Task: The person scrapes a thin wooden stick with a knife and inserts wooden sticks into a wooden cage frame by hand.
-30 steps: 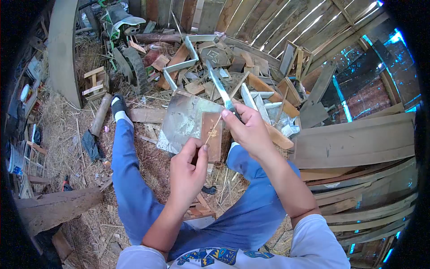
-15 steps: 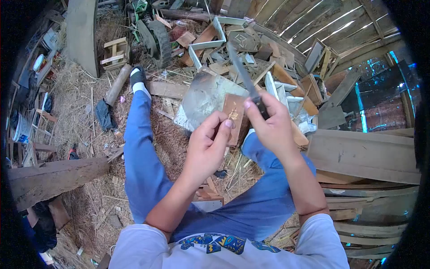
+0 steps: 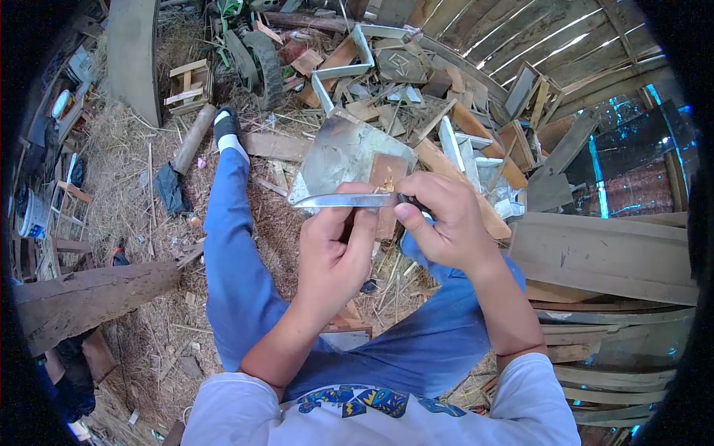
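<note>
My right hand (image 3: 446, 219) is wrapped round the dark handle of a knife (image 3: 343, 201). Its long blade lies level and points left, across the fingertips of my left hand (image 3: 335, 245). The fingers of that hand are pinched together just under the blade; whatever they hold is hidden or too small to make out. Beyond both hands, a small brown wooden board (image 3: 387, 169) with pale shavings on it rests on a worn grey panel (image 3: 346, 145).
Scrap wood and a white frame (image 3: 343, 73) are heaped ahead. A tyre (image 3: 264, 70) stands at the back left. Planks (image 3: 602, 256) are stacked at my right, and a thick beam (image 3: 97, 301) lies at left. Straw (image 3: 178, 297) covers the ground.
The knife has swung down from pointing up and away to lying level across my left fingertips. My right hand has turned inward, and my left hand has shifted slightly.
</note>
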A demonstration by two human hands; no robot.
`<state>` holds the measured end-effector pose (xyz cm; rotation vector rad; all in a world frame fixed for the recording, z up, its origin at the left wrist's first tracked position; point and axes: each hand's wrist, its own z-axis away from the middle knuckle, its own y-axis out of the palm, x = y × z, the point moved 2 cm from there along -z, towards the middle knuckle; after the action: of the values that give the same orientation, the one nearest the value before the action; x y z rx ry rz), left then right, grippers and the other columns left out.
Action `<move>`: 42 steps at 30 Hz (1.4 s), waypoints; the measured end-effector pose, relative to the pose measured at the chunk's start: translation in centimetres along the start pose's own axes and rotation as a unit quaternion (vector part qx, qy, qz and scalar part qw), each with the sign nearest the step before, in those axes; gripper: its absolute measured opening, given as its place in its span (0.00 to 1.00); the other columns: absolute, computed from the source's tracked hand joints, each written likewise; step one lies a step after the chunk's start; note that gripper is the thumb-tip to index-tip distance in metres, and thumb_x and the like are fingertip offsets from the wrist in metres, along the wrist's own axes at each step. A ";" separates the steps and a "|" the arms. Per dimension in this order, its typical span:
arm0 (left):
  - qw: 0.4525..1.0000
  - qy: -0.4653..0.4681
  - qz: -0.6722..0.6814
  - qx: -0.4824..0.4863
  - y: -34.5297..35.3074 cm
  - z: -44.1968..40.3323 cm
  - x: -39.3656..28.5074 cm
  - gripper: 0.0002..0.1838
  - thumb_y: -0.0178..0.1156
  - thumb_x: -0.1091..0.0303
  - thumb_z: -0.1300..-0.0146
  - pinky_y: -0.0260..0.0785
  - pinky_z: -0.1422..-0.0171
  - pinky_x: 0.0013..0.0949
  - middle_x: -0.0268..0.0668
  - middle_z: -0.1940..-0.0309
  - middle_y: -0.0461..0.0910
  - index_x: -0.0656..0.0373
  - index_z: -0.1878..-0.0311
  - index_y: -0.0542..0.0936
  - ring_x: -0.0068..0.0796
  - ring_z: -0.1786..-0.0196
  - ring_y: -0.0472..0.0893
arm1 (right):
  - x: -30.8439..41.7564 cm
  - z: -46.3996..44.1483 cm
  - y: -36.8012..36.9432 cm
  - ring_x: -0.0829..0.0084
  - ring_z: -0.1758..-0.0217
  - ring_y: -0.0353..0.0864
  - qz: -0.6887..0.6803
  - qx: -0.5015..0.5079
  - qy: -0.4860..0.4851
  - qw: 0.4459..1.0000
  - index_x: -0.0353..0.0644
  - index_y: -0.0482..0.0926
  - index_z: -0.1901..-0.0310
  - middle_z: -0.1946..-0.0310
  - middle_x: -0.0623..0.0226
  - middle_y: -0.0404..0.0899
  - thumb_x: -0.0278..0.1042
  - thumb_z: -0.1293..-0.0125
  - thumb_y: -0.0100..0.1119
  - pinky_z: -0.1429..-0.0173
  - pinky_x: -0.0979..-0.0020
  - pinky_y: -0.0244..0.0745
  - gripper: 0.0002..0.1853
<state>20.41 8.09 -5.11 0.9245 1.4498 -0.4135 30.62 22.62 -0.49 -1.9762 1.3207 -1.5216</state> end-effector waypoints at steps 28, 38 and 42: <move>0.999 0.039 0.022 -0.027 0.8 0.4 0.1 0.11 0.56 0.73 0.19 0.70 0.50 0.23 0.33 0.57 0.83 0.68 0.44 0.85 0.14 0.55 0.78 | 0.6 0.2 -0.2 0.54 0.70 0.81 0.064 -0.031 -0.021 0.997 0.45 0.83 0.60 0.73 0.62 0.78 0.45 0.31 0.69 0.67 0.57 0.74 0.12; 0.993 0.120 -0.018 -0.011 -0.1 2.0 -3.0 0.08 0.54 0.69 0.18 0.52 0.71 0.21 0.25 0.68 0.73 0.64 0.53 0.78 0.09 0.73 0.63 | -5.2 0.7 -2.8 0.62 0.68 0.85 0.160 -0.126 0.251 0.946 0.42 0.84 0.56 0.68 0.62 0.85 0.44 0.24 0.64 0.61 0.64 0.79 0.13; 0.998 -0.022 0.047 0.030 -0.5 1.8 -3.9 0.07 0.54 0.70 0.18 0.65 0.56 0.23 0.28 0.64 0.76 0.63 0.52 0.79 0.14 0.62 0.72 | -9.1 1.2 -5.0 0.73 0.67 0.82 0.042 -0.209 0.227 0.950 0.42 0.83 0.53 0.70 0.63 0.82 0.46 0.21 0.61 0.58 0.69 0.78 0.14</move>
<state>20.74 5.33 -1.77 1.0230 1.3541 -0.4070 33.97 32.26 -2.77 -1.8174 2.0329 -1.8481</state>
